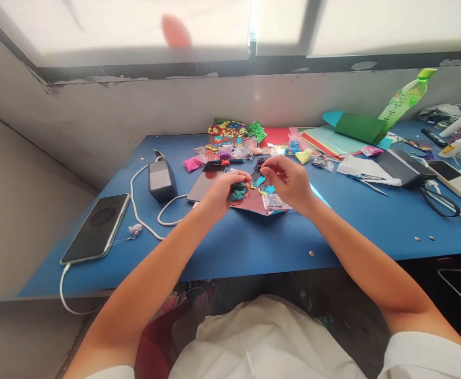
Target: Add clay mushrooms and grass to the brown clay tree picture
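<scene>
My left hand is curled around a soft teal lump of modelling clay, which shows below the fingers. Just to its right, my right hand has thumb and fingertips pinched together; anything between them is too small to make out. Under both hands lies a brown board with bright blue and dark pieces on it. A small clear packet rests on the board's right part, below my right hand. Part of the board is hidden by my hands.
On the blue table, a phone, a dark charger block and white cables sit left. Behind the board are clay packets and a decorated piece. A green bottle, folders and pens are right.
</scene>
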`<state>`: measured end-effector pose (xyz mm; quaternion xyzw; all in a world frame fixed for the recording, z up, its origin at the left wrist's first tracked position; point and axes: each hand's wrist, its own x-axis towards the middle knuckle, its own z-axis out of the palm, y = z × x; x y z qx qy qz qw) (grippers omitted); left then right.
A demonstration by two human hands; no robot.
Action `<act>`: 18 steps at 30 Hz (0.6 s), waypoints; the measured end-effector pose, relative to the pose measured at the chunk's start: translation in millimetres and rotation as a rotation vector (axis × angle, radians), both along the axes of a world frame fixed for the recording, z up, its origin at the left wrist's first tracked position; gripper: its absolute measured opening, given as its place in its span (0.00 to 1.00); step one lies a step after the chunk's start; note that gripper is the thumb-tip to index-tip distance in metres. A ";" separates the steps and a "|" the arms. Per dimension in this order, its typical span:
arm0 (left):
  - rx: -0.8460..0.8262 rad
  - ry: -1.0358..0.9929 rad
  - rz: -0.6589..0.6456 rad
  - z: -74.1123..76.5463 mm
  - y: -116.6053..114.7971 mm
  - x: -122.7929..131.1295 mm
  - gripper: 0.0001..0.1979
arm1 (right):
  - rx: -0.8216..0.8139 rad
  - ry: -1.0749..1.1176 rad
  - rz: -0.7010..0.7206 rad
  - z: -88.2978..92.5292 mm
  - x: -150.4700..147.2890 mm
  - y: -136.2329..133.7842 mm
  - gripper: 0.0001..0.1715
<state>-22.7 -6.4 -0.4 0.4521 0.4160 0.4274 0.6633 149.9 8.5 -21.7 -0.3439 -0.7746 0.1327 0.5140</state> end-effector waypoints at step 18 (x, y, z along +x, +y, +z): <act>0.420 0.260 0.017 -2.8 -14.7 9.5 0.13 | 0.259 -0.285 -0.042 -7.4 -1.8 -5.2 0.15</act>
